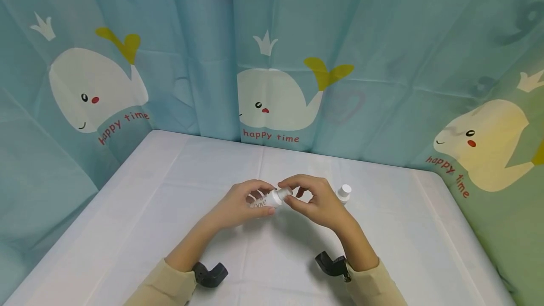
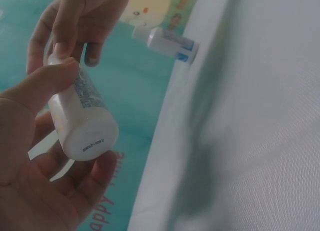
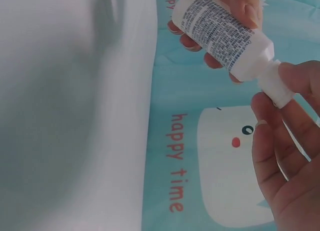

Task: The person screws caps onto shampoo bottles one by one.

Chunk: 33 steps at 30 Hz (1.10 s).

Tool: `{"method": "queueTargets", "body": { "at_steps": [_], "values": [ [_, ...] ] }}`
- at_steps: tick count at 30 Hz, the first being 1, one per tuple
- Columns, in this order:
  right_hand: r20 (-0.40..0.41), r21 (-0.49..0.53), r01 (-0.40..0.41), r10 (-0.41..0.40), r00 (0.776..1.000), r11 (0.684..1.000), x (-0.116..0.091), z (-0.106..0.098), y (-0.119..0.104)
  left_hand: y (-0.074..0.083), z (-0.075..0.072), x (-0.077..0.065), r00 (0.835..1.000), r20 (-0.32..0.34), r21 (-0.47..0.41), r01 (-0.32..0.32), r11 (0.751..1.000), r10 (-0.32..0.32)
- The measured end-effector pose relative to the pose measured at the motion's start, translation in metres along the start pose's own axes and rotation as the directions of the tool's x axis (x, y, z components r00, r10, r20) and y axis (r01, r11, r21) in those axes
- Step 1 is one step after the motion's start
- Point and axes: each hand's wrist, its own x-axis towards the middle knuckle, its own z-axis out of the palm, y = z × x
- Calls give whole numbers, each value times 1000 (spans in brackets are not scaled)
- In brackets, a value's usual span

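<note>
A small white bottle (image 1: 268,199) with printed text on its sides is tilted above the table, its cap end toward the right. My left hand (image 1: 241,203) grips the bottle's body between thumb and fingers; the flat base (image 2: 92,141) faces the left wrist camera. At the neck, the thumb and fingers of my right hand (image 1: 313,200) pinch the white cap (image 3: 276,85), which sits in line with the bottle. Just behind the right hand stands a second white bottle (image 2: 167,43) with a blue mark on its label, upright on the table and partly hidden in the head view.
A white cloth covers the table (image 1: 272,259). Behind it hang blue-green curtains (image 1: 204,60) printed with whales, close along the table's back edge. Black wrist mounts (image 1: 210,275) stick out from both sleeves.
</note>
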Motion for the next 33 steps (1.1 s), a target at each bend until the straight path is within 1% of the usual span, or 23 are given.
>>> {"method": "queueTargets", "body": {
  "at_steps": [7, 14, 17, 21, 30, 33],
  "values": [
    [-24, -2, -4, 4, 1000, 1000, -1, 0, -1, 1, 1, 0, 1000, -7, 11, -5, 1000, 5],
    [-55, 6, 24, -24, 998, 1000, 1, 2, -2, 3, 2, 0, 1000, -13, 11, -6, 1000, 6],
    [-56, 12, 28, -28, 998, 1000, 1, 2, -1, 5, 1, -1, 1000, -17, 10, -2, 1000, 2],
    [-43, 23, 10, -9, 999, 1000, 0, 1, -2, 7, -1, -1, 1000, -22, 1, -1, 1000, 1],
    [-46, 25, 34, -33, 998, 999, 0, -1, -1, 5, -2, 0, 999, -38, 4, 18, 1000, -17],
    [-46, 28, 25, -24, 999, 999, 0, -1, -1, 4, -1, 0, 999, -34, -3, 18, 1000, -18]
  ]
}}
